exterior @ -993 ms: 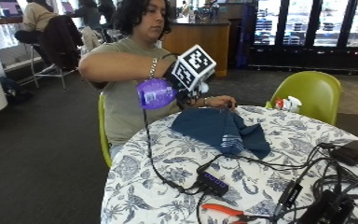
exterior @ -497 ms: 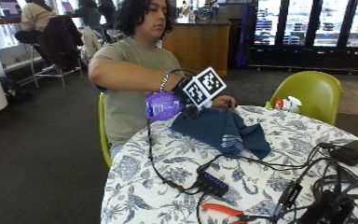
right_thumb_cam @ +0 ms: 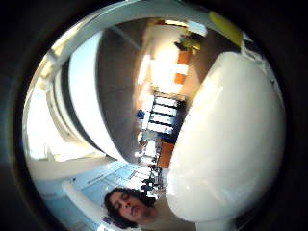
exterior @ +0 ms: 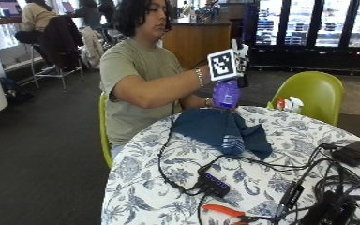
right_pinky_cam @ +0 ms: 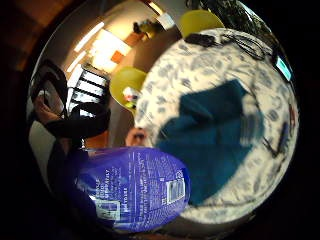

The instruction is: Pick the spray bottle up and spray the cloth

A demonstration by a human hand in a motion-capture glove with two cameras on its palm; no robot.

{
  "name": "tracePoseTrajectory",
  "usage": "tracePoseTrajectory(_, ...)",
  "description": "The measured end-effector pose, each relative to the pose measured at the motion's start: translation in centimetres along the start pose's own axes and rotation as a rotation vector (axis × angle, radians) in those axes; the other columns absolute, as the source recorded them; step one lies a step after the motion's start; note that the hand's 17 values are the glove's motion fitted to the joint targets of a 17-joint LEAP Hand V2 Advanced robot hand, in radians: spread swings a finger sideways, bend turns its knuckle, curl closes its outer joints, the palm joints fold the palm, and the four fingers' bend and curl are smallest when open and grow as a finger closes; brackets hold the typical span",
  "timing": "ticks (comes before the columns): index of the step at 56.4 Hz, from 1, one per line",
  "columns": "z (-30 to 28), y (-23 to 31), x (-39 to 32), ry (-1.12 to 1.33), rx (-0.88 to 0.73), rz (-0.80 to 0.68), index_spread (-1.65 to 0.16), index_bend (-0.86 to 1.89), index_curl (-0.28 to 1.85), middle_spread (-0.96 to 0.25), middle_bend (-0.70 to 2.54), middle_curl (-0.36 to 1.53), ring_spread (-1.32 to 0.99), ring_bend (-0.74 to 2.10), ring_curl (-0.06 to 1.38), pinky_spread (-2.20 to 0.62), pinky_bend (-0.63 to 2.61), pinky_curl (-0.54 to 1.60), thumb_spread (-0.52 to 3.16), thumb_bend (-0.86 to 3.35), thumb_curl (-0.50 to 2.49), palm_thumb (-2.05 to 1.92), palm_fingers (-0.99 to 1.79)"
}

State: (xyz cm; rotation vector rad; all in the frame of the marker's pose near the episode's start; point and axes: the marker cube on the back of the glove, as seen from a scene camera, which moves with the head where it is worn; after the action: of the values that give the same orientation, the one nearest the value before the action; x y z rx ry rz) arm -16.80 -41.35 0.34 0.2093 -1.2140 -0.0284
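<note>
- Several cables (exterior: 186,173), a small black hub (exterior: 214,183) and orange-handled pliers (exterior: 227,212) lying nearest on the flower-patterned table (exterior: 149,197).
- Farther back, dark blue cloth (exterior: 221,129) bunched in soft folds on the tabletop; limp, likely to soak spray rather than shift.
- Above the cloth's far edge, purple spray bottle (exterior: 226,93) raised off the table, held upright in the gloved right hand (exterior: 233,77).
- Fingers hidden behind the marker in the outside view; judging by the bottle hanging clear of the table with its label filling the little-finger palm view, wrapped round the bottle's upper part.
- Smooth plastic body, probably light and a little slippery; best taken at the neck just under the white head (right_thumb_cam: 226,139), one finger free for the trigger.
- Bare hand (exterior: 200,102) low beside the cloth, behind the bottle.
- Beyond, a green chair (exterior: 314,93) carrying small bottles (exterior: 287,104).
</note>
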Motion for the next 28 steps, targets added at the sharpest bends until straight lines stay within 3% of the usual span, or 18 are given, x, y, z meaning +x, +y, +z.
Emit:
tracePoseTrajectory(5,3.2,-1.3,2.3,-0.077,0.092,-0.083,-0.28,0.26,0.58,-0.18,0.53,0.53,-0.16,0.57,0.49,-0.22,0.45,0.43,0.28,-0.03,0.78,0.99,1.32)
tracePoseTrajectory(15,10.0,-1.9,6.7,-0.101,0.121,-0.162,-0.28,0.26,0.58,-0.18,0.54,0.53,-0.16,0.58,0.49,-0.22,0.44,0.43,0.28,-0.03,0.79,0.99,1.32)
tracePoseTrajectory(28,12.7,-4.0,9.1,-0.094,0.166,-0.198,-0.28,0.25,0.58,-0.17,0.53,0.53,-0.15,0.58,0.49,-0.23,0.46,0.43,0.29,-0.03,0.79,0.99,1.32)
